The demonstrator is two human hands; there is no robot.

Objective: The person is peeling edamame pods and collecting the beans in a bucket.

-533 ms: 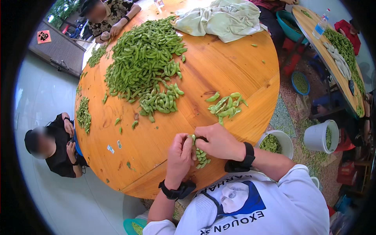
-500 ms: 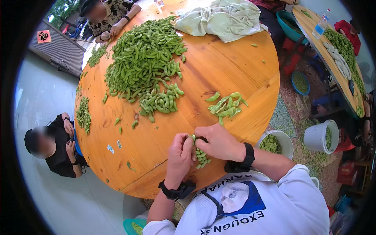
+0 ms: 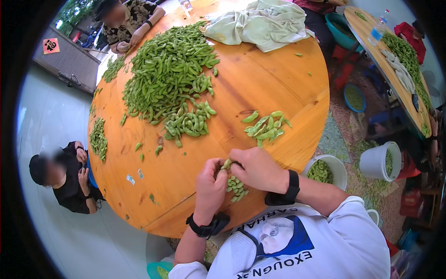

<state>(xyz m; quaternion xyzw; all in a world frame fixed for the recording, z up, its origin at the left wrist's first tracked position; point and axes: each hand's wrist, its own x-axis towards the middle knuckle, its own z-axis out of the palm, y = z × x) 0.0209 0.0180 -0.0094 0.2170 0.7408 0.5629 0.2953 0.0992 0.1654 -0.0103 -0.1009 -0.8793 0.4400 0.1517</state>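
Between my two hands, over the near edge of the round wooden table (image 3: 186, 160), is a green bean pod (image 3: 226, 164). My left hand (image 3: 211, 186) pinches one end of it with thumb and fingers. The other end is gripped by my right hand (image 3: 258, 169), whose fingertips are partly hidden behind its back. Just below the hands lies a small heap of shelled green beans (image 3: 238, 188). A little pile of pods (image 3: 267, 128) rests beyond my right hand. Farther off, a large mound of pods (image 3: 167, 69) covers the table's far left part.
A crumpled pale cloth (image 3: 258, 23) lies at the far edge. Two people sit along the left side. On the floor to the right stand a white bucket (image 3: 341, 169) of green pieces and a tilted white bucket (image 3: 371, 162). A second table (image 3: 371, 44) holds more pods.
The pod between my hands has tilted and shows more, and my hands have parted slightly from the heap of beans. The view has shifted a little.
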